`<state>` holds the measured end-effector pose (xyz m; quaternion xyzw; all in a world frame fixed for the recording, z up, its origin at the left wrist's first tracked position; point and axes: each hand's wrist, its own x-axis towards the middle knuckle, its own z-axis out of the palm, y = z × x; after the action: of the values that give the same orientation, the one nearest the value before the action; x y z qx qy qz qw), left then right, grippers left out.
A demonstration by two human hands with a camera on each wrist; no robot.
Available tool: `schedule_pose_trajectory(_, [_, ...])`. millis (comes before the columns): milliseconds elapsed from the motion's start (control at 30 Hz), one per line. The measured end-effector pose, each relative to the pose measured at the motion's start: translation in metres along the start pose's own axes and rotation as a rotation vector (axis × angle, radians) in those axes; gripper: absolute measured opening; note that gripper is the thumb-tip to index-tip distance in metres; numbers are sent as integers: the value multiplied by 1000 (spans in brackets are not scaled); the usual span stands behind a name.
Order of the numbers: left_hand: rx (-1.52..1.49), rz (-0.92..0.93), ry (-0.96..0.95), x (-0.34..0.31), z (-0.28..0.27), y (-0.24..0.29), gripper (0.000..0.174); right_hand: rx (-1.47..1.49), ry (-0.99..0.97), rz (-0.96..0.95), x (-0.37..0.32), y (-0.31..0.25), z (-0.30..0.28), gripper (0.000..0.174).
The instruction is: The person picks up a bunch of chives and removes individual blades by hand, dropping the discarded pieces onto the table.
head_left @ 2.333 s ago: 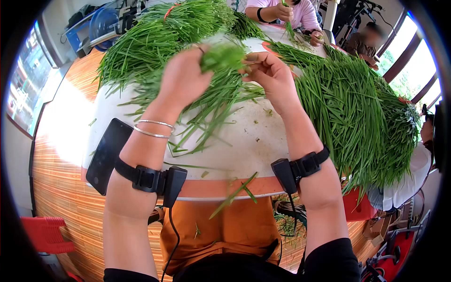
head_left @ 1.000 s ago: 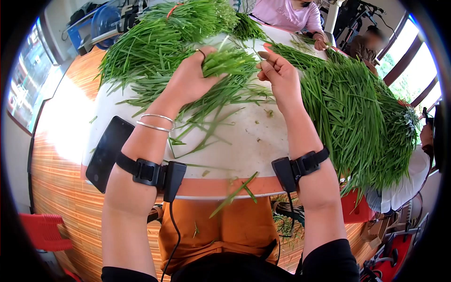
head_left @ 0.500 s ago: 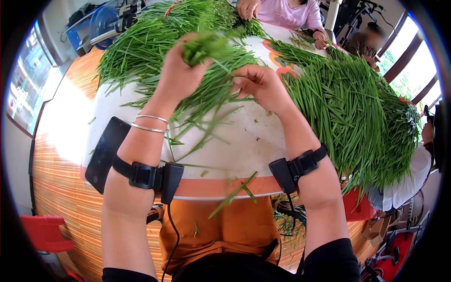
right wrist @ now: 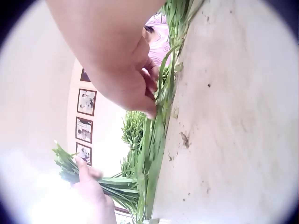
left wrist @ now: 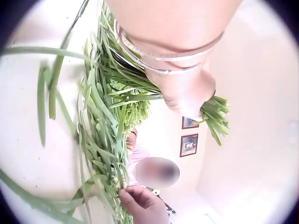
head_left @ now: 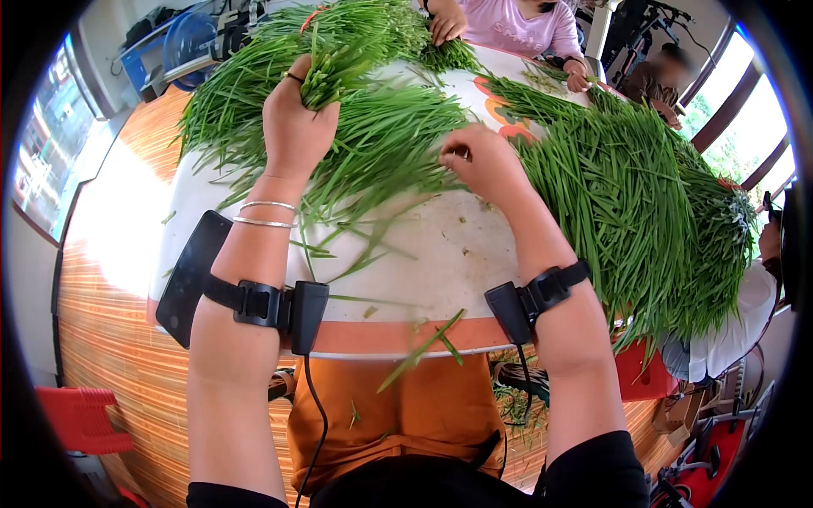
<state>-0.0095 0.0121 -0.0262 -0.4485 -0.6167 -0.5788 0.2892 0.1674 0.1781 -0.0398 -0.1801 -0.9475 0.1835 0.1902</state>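
My left hand [head_left: 296, 127] grips a bunch of long green stalks [head_left: 326, 80], whose cut ends stick up above the fist; in the left wrist view the ends [left wrist: 215, 116] poke out past the hand. The long leaves trail over a loose pile [head_left: 389, 144] on the white table [head_left: 432, 271]. To the right, my right hand [head_left: 487, 161] hovers at the pile's right edge, thumb and index finger pinched together. In the right wrist view its fingertips touch green leaves [right wrist: 161, 112]; whether a leaf is held between them is hard to tell.
A big heap [head_left: 618, 212] of stalks covers the table's right side, and a tied one [head_left: 339, 34] lies at the back left. A black phone [head_left: 190, 279] rests at the left edge. Across the table a person in pink [head_left: 525, 30] reaches into stalks. Cut leaves [head_left: 423, 351] lie at the near edge.
My left hand has moved left with its bunch, which is now upright and less blurred. My right hand has shifted slightly right and down. The person across has a hand at the back stalks.
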Motion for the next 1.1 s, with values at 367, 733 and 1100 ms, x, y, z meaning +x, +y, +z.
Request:
schedule_pose_trajectory(367, [24, -43, -14, -2, 0, -3, 30, 1215, 280, 93, 7, 2, -18, 13])
schedule_pose_trajectory(733, [77, -22, -103, -3, -1, -3, 24, 360, 143, 250, 7, 18, -14, 27])
schedule_pose_trajectory(1100, [59, -47, -120, -3, -1, 4, 28, 941, 536, 129, 6, 3, -24, 17])
